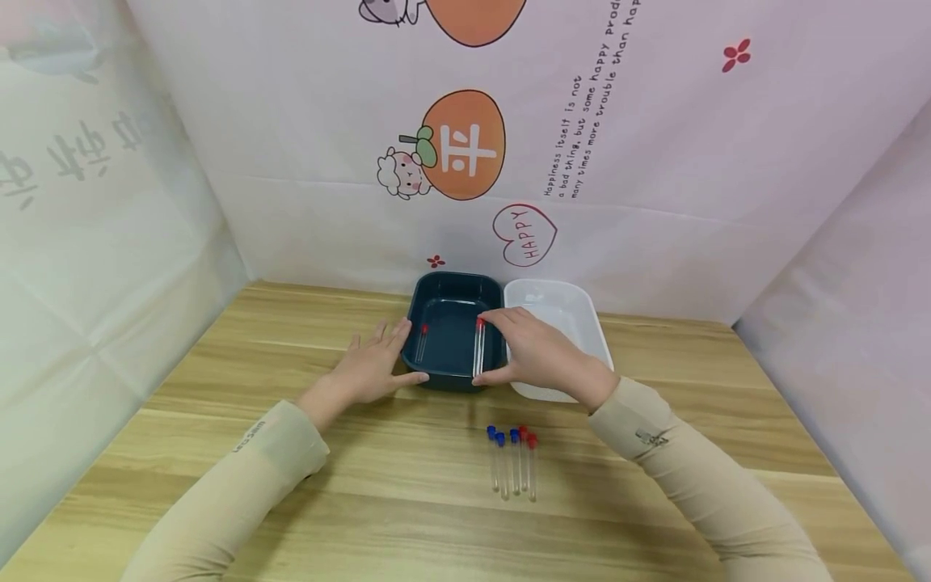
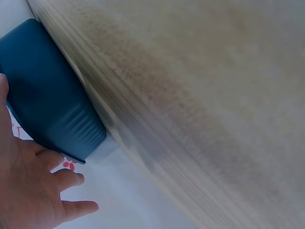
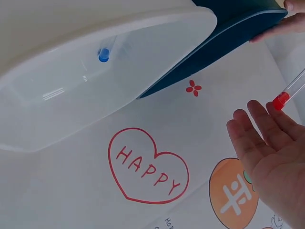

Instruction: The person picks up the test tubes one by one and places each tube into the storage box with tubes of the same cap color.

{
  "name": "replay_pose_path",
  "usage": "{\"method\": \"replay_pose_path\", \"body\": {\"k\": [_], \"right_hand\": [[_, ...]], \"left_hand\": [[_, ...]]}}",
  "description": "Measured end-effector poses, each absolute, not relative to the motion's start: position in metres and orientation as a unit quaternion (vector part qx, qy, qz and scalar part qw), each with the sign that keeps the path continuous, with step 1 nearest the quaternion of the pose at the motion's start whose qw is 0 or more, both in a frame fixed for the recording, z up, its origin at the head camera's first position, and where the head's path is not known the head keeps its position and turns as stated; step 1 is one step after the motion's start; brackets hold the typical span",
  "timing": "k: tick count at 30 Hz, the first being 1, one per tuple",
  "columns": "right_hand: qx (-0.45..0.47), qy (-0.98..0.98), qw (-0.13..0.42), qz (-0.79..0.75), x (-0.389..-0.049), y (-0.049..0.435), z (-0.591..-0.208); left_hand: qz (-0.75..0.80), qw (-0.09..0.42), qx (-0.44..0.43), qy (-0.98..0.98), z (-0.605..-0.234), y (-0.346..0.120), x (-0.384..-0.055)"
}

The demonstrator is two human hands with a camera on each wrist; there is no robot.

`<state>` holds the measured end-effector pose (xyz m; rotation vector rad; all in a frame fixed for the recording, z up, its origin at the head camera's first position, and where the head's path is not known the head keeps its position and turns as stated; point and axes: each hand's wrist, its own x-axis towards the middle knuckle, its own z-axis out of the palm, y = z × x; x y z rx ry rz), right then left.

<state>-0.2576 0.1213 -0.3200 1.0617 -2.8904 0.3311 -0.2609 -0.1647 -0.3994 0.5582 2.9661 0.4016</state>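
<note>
My right hand (image 1: pixel 538 347) pinches a clear test tube (image 1: pixel 478 352) with a red cap lengthwise between thumb and forefinger, over the right part of the dark blue tray (image 1: pixel 454 280). In the right wrist view that red cap (image 3: pixel 281 100) is by the fingertips. My left hand (image 1: pixel 371 368) touches the tray's left side with spread, mostly straight fingers, its thumb at the front corner. Inside the tray, at the left, lies another red-capped tube (image 1: pixel 423 343). On the table, several tubes with blue caps (image 1: pixel 499 439) and red caps (image 1: pixel 532 441) lie side by side.
Against the blue tray's right side stands a white tray (image 1: pixel 598 323); a blue-capped tube (image 3: pixel 104 55) lies in it. Behind both rises a printed cloth wall (image 1: pixel 655 162), with more white cloth at left and right. The table (image 1: pixel 378 501) is wood-grained.
</note>
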Motion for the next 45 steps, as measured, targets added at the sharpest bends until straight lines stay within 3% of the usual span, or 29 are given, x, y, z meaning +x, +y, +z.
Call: {"method": "replay_pose_path", "body": {"k": [19,45], "right_hand": [[0.298,-0.947,-0.012,0.118,-0.302,0.096,-0.336],[0.292,-0.949,-0.058,0.103,-0.329,0.058,-0.369]], "left_hand": [[0.127,0.063,0.175,0.974,-0.399,-0.164,-0.264],[0.125,0.053,0.182,0.974,-0.4,-0.167,-0.264]]}}
